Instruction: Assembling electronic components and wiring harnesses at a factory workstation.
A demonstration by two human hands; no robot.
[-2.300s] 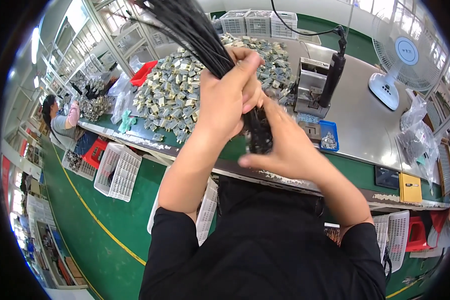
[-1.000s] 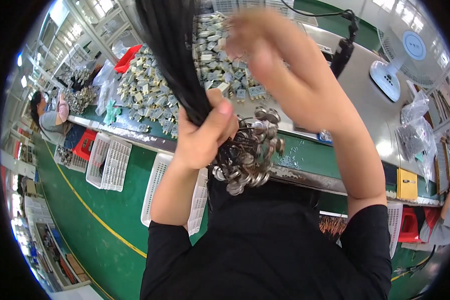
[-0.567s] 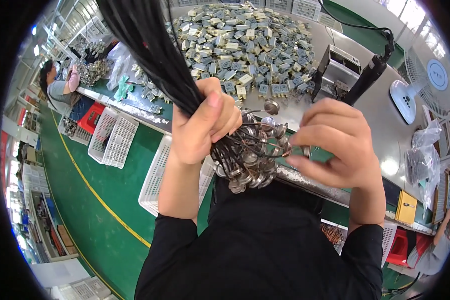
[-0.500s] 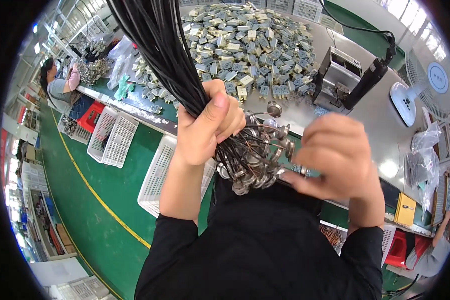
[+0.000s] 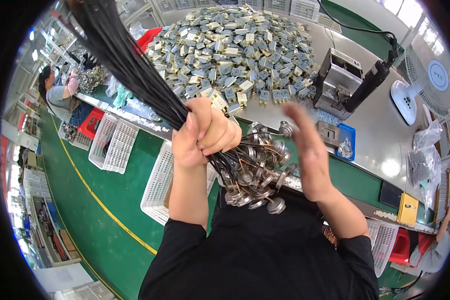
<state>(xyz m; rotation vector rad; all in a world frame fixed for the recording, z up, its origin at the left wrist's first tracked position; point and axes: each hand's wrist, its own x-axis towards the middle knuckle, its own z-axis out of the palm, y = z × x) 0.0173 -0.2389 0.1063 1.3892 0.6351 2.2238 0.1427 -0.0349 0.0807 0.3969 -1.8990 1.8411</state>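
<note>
My left hand is closed round a thick bundle of black wires, whose long ends rise to the upper left. Round silver metal discs on the wire ends fan out below and right of the fist, some with bare copper showing. My right hand stands upright just right of the discs, its fingers stretched out and slightly blurred. Nothing shows in it. Whether it touches the nearest disc I cannot tell.
A heap of grey and cream parts covers the back of the metal table. To its right stand a metal device, a blue tray of small metal pieces and a fan. White crates sit below. Another person sits far left.
My right hand has gone from curled beside the discs to upright with straight fingers. The wire bundle has tilted further left, and the discs have spread and swung lower.
</note>
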